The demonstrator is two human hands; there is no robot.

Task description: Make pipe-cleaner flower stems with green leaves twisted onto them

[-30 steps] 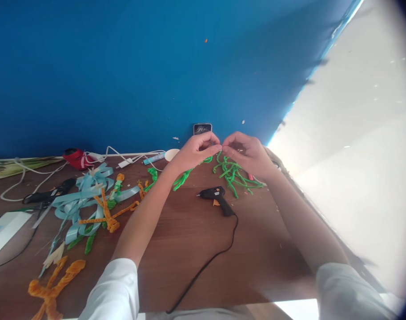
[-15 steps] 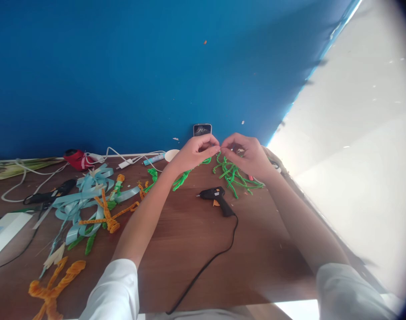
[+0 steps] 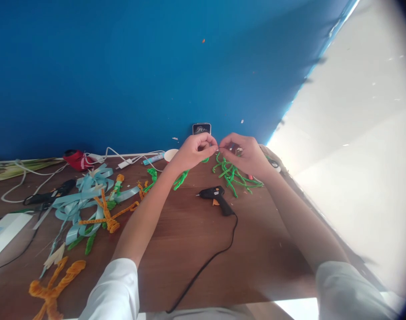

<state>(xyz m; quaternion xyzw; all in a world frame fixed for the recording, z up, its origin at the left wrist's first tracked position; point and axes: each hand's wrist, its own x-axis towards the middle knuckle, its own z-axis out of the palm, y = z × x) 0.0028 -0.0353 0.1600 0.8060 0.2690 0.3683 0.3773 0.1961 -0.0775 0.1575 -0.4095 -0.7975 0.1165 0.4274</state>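
Observation:
My left hand (image 3: 199, 149) and my right hand (image 3: 244, 153) meet fingertip to fingertip above the back of the table. Both are closed in a pinch. Whatever lies between the fingertips is too small to make out. Under my right hand sits a tangle of green pipe cleaners (image 3: 234, 180). More green pipe cleaner pieces (image 3: 181, 180) show below and behind my left hand, partly covered by it and the forearm. A black hot glue gun (image 3: 216, 198) lies on the table below the hands, its nozzle pointing left.
A phone (image 3: 202, 129) leans against the blue wall behind my hands. On the left are light blue ribbon (image 3: 96, 180), orange pipe cleaner figures (image 3: 107, 215), a second black tool (image 3: 52, 194), white cables (image 3: 122, 163) and a white box (image 3: 9, 231). The glue gun's cord (image 3: 206, 266) runs to the front edge.
Both hands stay pinched together in nearly the same place, with only a slight shift of the fingers. The objects on the table have not moved.

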